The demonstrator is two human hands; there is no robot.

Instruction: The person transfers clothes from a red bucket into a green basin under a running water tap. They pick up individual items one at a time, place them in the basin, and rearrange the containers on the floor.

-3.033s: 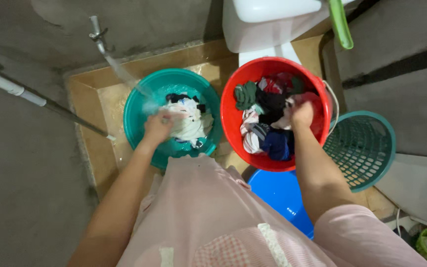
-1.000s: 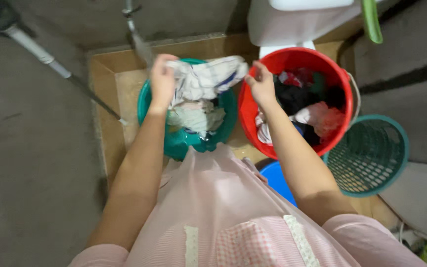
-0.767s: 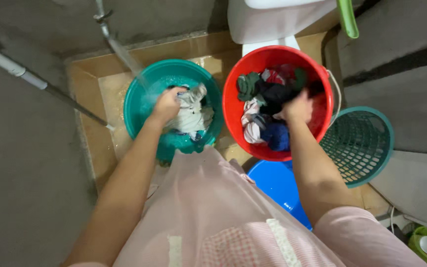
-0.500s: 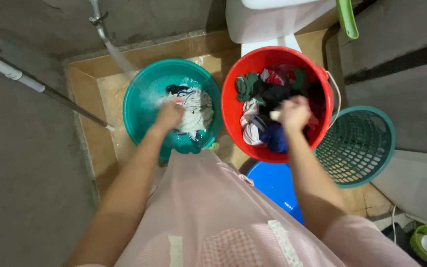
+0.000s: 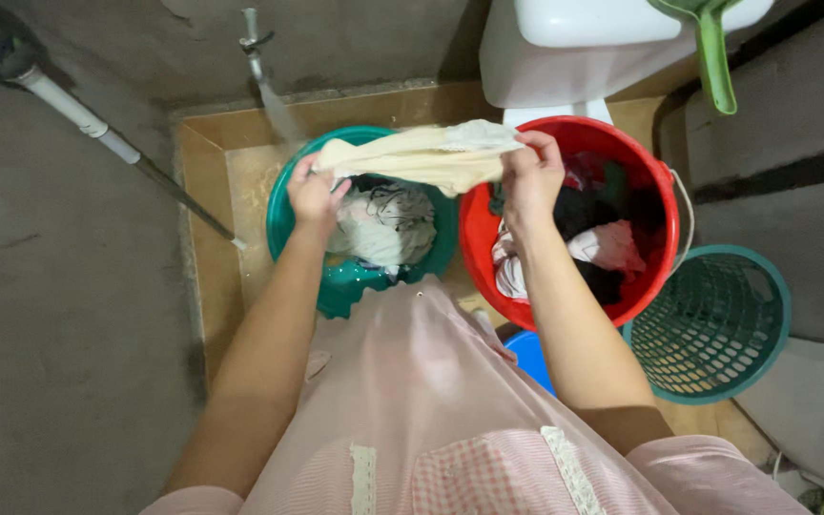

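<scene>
Both hands hold a cream cloth (image 5: 422, 157) stretched in the upper middle of the frame, above the teal basin (image 5: 283, 205) and the red bucket (image 5: 665, 215). The left hand (image 5: 312, 195) is clenched on its left end, the right hand (image 5: 531, 176) on its right end. Water runs from the tap (image 5: 252, 38) into the basin, which holds white laundry (image 5: 388, 224).
</scene>
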